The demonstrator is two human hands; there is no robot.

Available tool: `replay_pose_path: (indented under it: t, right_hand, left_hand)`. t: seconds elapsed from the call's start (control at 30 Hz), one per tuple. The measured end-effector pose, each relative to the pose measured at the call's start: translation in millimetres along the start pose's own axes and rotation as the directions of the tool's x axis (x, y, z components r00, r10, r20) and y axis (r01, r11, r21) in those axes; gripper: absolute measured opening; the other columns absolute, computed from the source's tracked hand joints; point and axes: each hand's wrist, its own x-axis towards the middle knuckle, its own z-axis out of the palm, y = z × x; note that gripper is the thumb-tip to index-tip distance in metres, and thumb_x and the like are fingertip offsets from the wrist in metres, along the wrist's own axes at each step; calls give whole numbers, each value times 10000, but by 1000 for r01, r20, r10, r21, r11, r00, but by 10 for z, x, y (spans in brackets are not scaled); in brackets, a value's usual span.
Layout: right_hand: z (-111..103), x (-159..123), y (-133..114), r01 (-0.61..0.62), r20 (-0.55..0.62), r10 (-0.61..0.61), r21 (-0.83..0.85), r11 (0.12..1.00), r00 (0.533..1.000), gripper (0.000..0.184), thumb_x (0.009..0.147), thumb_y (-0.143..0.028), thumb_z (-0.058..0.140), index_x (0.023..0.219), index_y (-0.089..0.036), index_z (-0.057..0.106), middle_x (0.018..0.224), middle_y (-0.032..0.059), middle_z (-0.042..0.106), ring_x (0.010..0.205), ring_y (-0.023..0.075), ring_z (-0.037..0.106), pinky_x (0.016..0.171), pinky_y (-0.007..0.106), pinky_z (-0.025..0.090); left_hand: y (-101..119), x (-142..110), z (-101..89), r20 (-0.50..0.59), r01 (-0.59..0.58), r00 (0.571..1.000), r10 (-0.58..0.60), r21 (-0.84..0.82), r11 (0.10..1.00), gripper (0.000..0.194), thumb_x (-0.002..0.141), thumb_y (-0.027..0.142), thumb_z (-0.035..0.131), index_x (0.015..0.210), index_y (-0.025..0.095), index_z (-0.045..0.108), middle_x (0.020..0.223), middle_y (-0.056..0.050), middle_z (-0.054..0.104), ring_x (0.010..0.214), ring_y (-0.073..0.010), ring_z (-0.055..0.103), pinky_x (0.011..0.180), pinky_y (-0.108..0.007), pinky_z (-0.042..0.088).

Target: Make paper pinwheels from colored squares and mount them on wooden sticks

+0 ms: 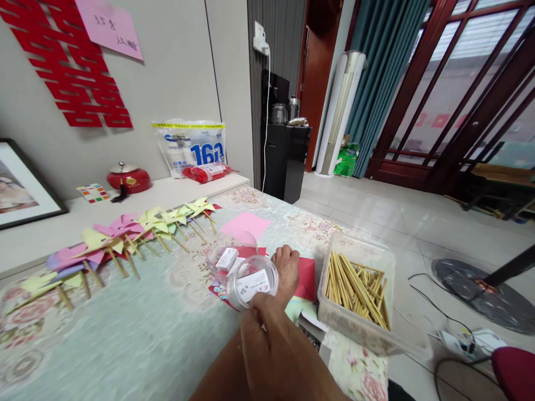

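Near the table's middle, my right hand [284, 348] pinches the near rim of a clear round plastic tub [272, 284]. A small white printed box [254, 284] shows inside it. My left hand [287, 273] is just beyond, fingers curled downward beside the tub and next to red paper [306, 278]; what lies under its fingers is hidden. Touching the tub's far left side is another clear round plastic piece [215, 245], with a small white box [228, 259] seen at it. A pink paper square [246, 224] lies behind. An opened small carton [313, 328] sits right of my right hand.
A clear plastic bin [355, 334] of thin wooden sticks [355, 284] stands at the table's right edge. Paper pinwheels [121, 228] on sticks line the left back. A ledge behind holds a red lidded pot [129, 179] and a white plastic bag [196, 147].
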Motion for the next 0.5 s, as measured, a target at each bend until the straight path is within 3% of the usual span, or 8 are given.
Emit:
replay_pose_path:
  t: [0.13, 0.5]
  right_hand:
    - [-27, 6, -7, -65, 23, 65, 22, 998, 998, 308, 914, -40, 341, 1003, -224, 571, 929, 61, 606, 667, 170, 529, 581, 259, 528]
    - [3, -28, -21, -84, 46, 82, 51, 995, 996, 305, 929, -48, 366, 1052, -229, 579, 947, 57, 614, 667, 167, 526, 575, 254, 525]
  left_hand:
    - [-17, -3, 22, -41, 3, 999, -3, -10, 1000, 318, 877, 43, 444, 1048, 187, 669, 1084, -107, 590, 1048, -266, 512, 869, -392, 393]
    - [-90, 1, 80, -80, -48, 996, 45, -33, 998, 254, 845, 59, 484, 967, 204, 654, 1029, -84, 588, 1026, -260, 520, 883, -399, 414]
